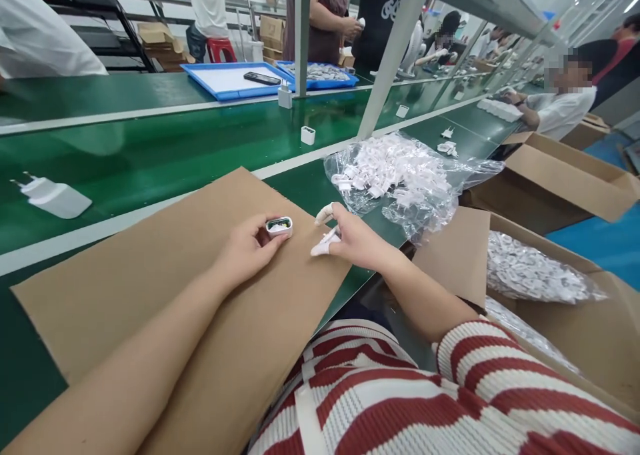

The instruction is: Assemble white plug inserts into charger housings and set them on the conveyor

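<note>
A small white charger housing, its open end up and a green part showing inside, is held between the thumb and fingers of my left hand. My right hand is just to the right, with white covers on its fingertips; its thumb and fingers are curled apart, and a small white piece seems to lie between them. Both hands are over a brown cardboard sheet. Beyond my right hand is a clear plastic bag full of small white parts.
White chargers and a white housing sit on the green belt. Metal posts rise beyond it, near blue trays. Open cartons stand at the right, one holding bagged parts. Several people work around.
</note>
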Demonstrator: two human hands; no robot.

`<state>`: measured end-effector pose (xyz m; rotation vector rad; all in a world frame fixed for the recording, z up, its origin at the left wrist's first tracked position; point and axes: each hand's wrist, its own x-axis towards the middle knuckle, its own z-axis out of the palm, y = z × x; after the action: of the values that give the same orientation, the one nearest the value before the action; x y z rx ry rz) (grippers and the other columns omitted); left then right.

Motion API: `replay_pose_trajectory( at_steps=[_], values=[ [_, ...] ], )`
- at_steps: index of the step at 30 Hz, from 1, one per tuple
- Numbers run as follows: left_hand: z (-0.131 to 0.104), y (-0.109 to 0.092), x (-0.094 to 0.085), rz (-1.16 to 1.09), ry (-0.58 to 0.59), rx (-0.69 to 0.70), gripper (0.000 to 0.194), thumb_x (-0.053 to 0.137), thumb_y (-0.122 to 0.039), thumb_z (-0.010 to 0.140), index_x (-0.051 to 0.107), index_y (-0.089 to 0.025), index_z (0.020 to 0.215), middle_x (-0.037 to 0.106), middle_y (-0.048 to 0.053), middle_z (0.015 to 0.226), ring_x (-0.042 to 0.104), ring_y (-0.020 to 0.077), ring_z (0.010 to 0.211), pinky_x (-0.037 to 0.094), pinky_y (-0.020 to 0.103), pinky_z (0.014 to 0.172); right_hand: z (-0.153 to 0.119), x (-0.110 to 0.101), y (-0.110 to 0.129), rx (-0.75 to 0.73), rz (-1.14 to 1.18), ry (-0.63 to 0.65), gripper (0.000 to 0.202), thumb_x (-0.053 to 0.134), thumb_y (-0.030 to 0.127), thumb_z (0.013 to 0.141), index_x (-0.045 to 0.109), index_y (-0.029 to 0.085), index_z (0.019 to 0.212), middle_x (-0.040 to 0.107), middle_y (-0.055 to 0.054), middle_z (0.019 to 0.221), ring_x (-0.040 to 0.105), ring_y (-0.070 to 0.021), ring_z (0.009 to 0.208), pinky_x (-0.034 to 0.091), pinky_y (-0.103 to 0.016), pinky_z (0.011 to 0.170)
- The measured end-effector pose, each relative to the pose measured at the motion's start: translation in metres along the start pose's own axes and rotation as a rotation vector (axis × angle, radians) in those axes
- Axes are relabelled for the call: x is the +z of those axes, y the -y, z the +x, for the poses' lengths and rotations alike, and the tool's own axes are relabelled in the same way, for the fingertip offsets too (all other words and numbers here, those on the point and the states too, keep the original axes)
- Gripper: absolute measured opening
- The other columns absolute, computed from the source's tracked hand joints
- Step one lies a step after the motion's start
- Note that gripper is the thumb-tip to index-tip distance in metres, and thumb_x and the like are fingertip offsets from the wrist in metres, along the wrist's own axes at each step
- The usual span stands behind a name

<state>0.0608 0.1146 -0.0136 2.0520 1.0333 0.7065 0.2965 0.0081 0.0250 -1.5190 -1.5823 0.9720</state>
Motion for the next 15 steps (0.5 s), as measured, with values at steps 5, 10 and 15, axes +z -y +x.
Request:
replay_pose_trajectory(
  at_steps=[5,10,15],
  values=[
    [0.000,0.005,0.003,-0.033,0.016,-0.007,0.046,0.073,-0.047,0.086,0.072,-0.025,0.126,0.067,0.002,0.083,0.059,0.0175,0.069,0.046,0.029,0.063,0.009,0.004,0.003,0.012,0.098,0.037,0.037,0.081,0.033,0.081,0.055,0.025,0.106,0.065,0.005,0.075,0.068,-0.0161,0.070,0.051,-0.032,0.072],
    [-0.002,0.003,0.001,-0.038,0.020,0.002,0.047,0.073,-0.048,0.087,0.072,-0.024,0.127,0.067,0.003,0.083,0.059,0.0185,0.069,0.047,0.031,0.064,0.016,0.013,-0.003,0.020,0.456,0.012,0.063,0.088,0.024,0.069,0.053,0.027,0.121,0.068,0.000,0.096,0.068,-0.0162,0.088,0.056,-0.028,0.073],
    [-0.002,0.002,0.001,-0.058,0.027,0.015,0.047,0.073,-0.048,0.087,0.071,-0.023,0.127,0.069,0.005,0.086,0.060,0.0185,0.069,0.047,0.032,0.065,0.021,0.017,-0.008,0.015,0.501,-0.087,0.046,0.083,0.031,0.076,0.060,0.025,0.114,0.065,-0.001,0.107,0.073,-0.0159,0.084,0.059,-0.028,0.068]
  ],
)
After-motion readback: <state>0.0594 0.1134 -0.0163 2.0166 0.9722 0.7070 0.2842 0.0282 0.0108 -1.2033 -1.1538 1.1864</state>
